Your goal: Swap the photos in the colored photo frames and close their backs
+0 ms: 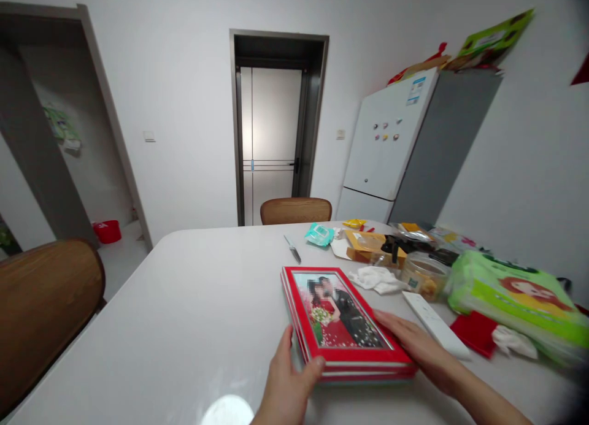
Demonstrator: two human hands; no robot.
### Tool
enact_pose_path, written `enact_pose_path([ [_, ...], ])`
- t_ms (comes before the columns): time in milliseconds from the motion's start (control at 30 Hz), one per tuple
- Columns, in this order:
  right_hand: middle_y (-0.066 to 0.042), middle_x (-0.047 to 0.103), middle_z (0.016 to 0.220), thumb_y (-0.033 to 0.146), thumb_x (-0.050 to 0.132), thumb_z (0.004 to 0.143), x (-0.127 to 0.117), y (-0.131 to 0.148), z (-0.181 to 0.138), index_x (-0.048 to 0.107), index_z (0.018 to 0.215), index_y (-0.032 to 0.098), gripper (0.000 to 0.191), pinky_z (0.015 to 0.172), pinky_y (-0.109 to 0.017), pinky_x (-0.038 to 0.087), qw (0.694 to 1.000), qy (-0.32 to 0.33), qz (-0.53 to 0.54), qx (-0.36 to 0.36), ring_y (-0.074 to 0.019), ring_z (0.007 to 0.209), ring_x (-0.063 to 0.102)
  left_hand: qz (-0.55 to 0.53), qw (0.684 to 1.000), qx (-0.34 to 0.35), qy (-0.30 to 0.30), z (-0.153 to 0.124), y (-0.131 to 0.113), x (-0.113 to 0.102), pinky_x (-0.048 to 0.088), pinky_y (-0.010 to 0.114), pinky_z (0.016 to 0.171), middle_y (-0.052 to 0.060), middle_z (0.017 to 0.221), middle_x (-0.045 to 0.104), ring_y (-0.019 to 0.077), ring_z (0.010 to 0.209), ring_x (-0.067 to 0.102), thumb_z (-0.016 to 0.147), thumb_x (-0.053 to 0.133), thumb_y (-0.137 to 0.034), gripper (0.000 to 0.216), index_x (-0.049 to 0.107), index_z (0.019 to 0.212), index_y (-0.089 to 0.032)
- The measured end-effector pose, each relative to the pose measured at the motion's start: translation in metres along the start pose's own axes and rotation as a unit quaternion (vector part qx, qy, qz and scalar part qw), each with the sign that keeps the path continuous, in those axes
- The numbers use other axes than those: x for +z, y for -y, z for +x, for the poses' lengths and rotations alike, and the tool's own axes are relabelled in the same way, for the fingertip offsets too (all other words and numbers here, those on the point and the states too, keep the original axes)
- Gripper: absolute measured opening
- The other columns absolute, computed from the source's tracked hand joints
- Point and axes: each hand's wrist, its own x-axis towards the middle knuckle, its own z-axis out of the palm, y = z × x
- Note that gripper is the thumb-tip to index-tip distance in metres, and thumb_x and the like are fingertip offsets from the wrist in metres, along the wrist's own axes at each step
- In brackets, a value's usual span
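At far left, a wooden chair (pixel 50 302) stands beside the white surface (pixel 193 290), with a red bucket (pixel 107 231) on the floor beyond. The left hand (pixel 288 376) has its grip closed on the near left corner of a stack of red-bordered photo albums (pixel 354 321), thumb on the top edge, fingers along the side. Just past the stack lies a table knife (pixel 292 249); a teal wet-wipe packet (pixel 319 234) sits to its right. The stack is at the near right of the surface, its top photo showing a couple, one in red with a bouquet. The right hand (pixel 409 336) lies along the stack's right side, its grip holding that edge. Farther right come a crumpled white cloth (pixel 378 279), a clear plastic jar (pixel 424 276), a white power strip (pixel 435 324) near the right hand, and a green tissue pack (pixel 515 296).
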Motion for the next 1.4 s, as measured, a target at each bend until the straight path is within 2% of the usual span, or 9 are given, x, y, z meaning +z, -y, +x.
enact_pose_path([
  [100, -0.006, 0.063, 0.102, 0.043, 0.055, 0.063, 0.009, -0.007, -0.023, 0.062, 0.096, 0.02, 0.041, 0.082, -0.034, 0.043, 0.999, -0.025, 0.022, -0.004, -0.0246, 0.093, 0.057, 0.025, 0.999, 0.022, 0.026, -0.006, 0.01, -0.001, 0.027, 0.032, 0.098, 0.011, 0.128, 0.042, 0.0244, 0.118, 0.036, 0.053, 0.06, -0.012, 0.081, 0.027, 0.127, -0.011],
  [233, -0.005, 0.066, 0.094, 0.04, 0.053, 0.063, 0.049, 0.002, -0.028, 0.059, 0.102, 0.019, 0.044, 0.08, -0.036, 0.044, 0.997, 0.033, 0.07, -0.018, -0.0249, 0.084, 0.061, 0.083, 0.996, 0.03, -0.024, -0.001, 0.013, -0.023, 0.027, 0.027, 0.097, 0.009, 0.127, 0.044, 0.0203, 0.116, 0.039, 0.05, 0.047, 0.001, 0.082, 0.025, 0.128, -0.011],
  [533, -0.004, 0.069, 0.077, 0.034, 0.048, 0.067, 0.192, 0.033, 0.053, 0.057, 0.098, 0.015, 0.038, 0.067, -0.033, 0.046, 0.978, 0.139, 0.108, -0.113, -0.0225, 0.073, 0.063, 0.107, 0.977, 0.059, -0.176, 0.054, 0.017, -0.153, 0.041, 0.023, 0.074, 0.002, 0.097, 0.063, 0.019, 0.09, 0.057, 0.052, 0.042, 0.003, 0.067, 0.043, 0.116, -0.018],
  [700, -0.004, 0.068, 0.073, 0.037, 0.049, 0.065, 0.24, 0.046, 0.077, 0.06, 0.091, 0.016, 0.035, 0.062, -0.031, 0.046, 0.975, 0.144, 0.095, -0.137, -0.0221, 0.07, 0.062, 0.101, 0.969, 0.051, -0.219, 0.067, 0.019, -0.191, 0.041, 0.022, 0.066, 0.001, 0.091, 0.065, 0.0192, 0.083, 0.058, 0.053, 0.044, 0.002, 0.065, 0.045, 0.114, -0.02],
  [967, -0.004, 0.064, 0.071, 0.04, 0.049, 0.064, 0.233, 0.049, 0.079, 0.055, 0.106, 0.013, 0.05, 0.064, -0.029, 0.043, 0.986, 0.042, 0.046, -0.158, -0.0191, 0.069, 0.058, 0.005, 0.969, 0.05, -0.242, 0.062, 0.024, -0.204, 0.04, 0.022, 0.067, 0.002, 0.081, 0.063, 0.0171, 0.078, 0.057, 0.049, 0.047, 0.003, 0.054, 0.054, 0.099, -0.015],
  [1100, 0.005, 0.05, 0.056, 0.034, 0.052, 0.063, 0.225, 0.067, 0.053, 0.038, 0.123, 0.012, 0.065, 0.056, -0.024, 0.038, 0.981, 0.002, 0.033, -0.19, -0.0124, 0.054, 0.048, -0.057, 0.959, 0.065, -0.268, 0.04, -0.008, -0.205, 0.037, 0.021, 0.058, -0.005, 0.056, 0.051, 0.0102, 0.054, 0.049, 0.056, 0.055, -0.007, 0.046, 0.051, 0.101, -0.011],
  [1167, 0.01, 0.039, 0.048, 0.029, 0.051, 0.064, 0.229, 0.086, 0.023, 0.032, 0.127, 0.019, 0.066, 0.048, -0.021, 0.034, 0.973, 0.042, 0.054, -0.22, -0.0082, 0.045, 0.038, -0.086, 0.959, 0.09, -0.255, 0.026, -0.041, -0.195, 0.034, 0.02, 0.052, -0.01, 0.048, 0.04, 0.0072, 0.046, 0.04, 0.062, 0.056, -0.017, 0.048, 0.046, 0.108, -0.012],
  [1267, 0.012, 0.032, 0.046, 0.019, 0.049, 0.066, 0.238, 0.121, -0.032, 0.018, 0.131, 0.03, 0.073, 0.042, -0.018, 0.025, 0.908, 0.2, 0.218, -0.297, -0.0055, 0.04, 0.027, -0.128, 0.966, 0.131, -0.181, 0.006, -0.096, -0.168, 0.032, 0.019, 0.051, -0.01, 0.052, 0.041, 0.0056, 0.046, 0.038, 0.062, 0.057, -0.022, 0.059, 0.04, 0.118, -0.02],
  [1400, 0.012, 0.035, 0.047, 0.013, 0.049, 0.064, 0.239, 0.149, -0.078, 0.019, 0.13, 0.032, 0.075, 0.045, -0.018, 0.028, 0.847, 0.306, 0.339, -0.271, -0.0058, 0.044, 0.03, -0.254, 0.945, 0.206, 0.003, -0.014, -0.137, -0.141, 0.031, 0.019, 0.051, -0.009, 0.055, 0.045, 0.0056, 0.048, 0.038, 0.063, 0.055, -0.013, 0.072, 0.025, 0.128, -0.023],
])
